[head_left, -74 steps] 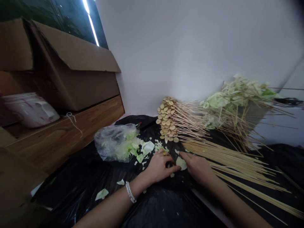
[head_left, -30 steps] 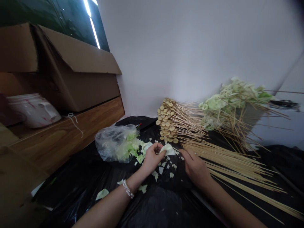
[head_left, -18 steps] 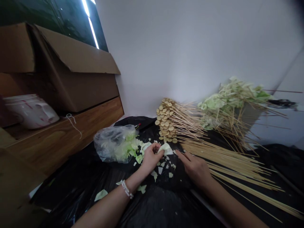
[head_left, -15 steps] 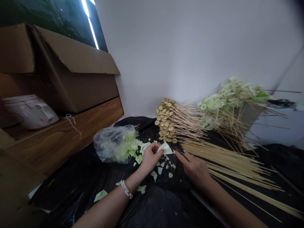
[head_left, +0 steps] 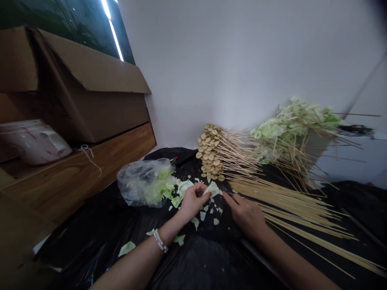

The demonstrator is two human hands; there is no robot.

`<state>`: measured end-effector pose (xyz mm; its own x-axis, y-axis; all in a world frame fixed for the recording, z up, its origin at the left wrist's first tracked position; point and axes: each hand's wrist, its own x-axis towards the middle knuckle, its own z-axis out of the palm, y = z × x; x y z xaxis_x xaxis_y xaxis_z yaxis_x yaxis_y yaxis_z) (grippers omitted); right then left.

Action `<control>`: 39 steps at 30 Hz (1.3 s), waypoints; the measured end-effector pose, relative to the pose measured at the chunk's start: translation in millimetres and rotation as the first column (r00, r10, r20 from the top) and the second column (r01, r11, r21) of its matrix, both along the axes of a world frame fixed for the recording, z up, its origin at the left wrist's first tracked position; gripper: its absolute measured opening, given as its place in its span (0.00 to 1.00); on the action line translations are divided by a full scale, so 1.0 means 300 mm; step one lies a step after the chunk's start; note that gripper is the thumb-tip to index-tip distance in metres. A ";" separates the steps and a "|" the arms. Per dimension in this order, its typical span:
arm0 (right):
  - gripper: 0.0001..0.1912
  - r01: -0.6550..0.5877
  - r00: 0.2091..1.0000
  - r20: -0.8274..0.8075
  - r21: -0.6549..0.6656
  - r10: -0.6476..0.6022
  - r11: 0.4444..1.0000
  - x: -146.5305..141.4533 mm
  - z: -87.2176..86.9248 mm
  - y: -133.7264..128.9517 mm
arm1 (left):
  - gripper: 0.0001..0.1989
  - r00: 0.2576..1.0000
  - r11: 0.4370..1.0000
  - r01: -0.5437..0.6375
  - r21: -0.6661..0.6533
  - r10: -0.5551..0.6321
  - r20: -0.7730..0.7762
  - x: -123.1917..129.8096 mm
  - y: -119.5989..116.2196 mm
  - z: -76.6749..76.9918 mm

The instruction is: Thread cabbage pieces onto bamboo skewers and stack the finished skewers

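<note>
My left hand (head_left: 195,201) pinches a pale cabbage leaf piece (head_left: 214,189) between thumb and fingers. At the leaf's right edge is my right hand (head_left: 246,211), its index finger stretched toward the leaf and the other fingers curled. Whatever the right hand holds, if anything, is hidden. Below and around the leaf, small cabbage scraps (head_left: 202,216) lie on black plastic sheeting (head_left: 205,262). Left of the hands rests a clear plastic bag (head_left: 136,183) with more cabbage (head_left: 165,187) at its mouth.
Skewered potato-like slices (head_left: 208,151) are stacked against the wall, beside loose bamboo skewers (head_left: 290,201). Cabbage skewers (head_left: 290,125) stand bunched in a container at the back right. On the left, a wooden ledge (head_left: 127,149) carries an open cardboard box (head_left: 105,112) and a white tub (head_left: 34,141).
The cabbage leaf piece has turned slightly in my left hand, and its right end now lies closer to my right fingertips. The whole view has shifted a little.
</note>
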<state>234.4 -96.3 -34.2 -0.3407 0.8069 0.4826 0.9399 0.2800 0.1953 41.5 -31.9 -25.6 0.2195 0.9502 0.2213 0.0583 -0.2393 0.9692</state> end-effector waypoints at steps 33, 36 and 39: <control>0.25 -0.142 0.933 -0.360 -0.303 0.025 0.942 -0.016 0.025 0.017 | 0.17 0.960 0.959 0.150 -0.240 -0.084 0.265 -0.003 -0.010 0.016; 0.26 -0.163 0.924 -0.381 -0.300 0.039 0.940 -0.007 0.021 0.021 | 0.16 0.944 0.945 0.195 -0.264 -0.107 0.312 -0.003 -0.012 0.025; 0.26 -0.198 0.912 -0.403 -0.283 0.071 0.938 0.002 0.020 0.024 | 0.16 0.932 0.924 0.234 -0.301 -0.125 0.341 -0.007 -0.012 0.032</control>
<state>235.2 -89.2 -28.3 -0.2980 0.8959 0.3293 0.8719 0.3960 -0.2882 39.4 -35.5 -16.1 0.3657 0.9306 -0.0140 -0.2704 0.1207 0.9552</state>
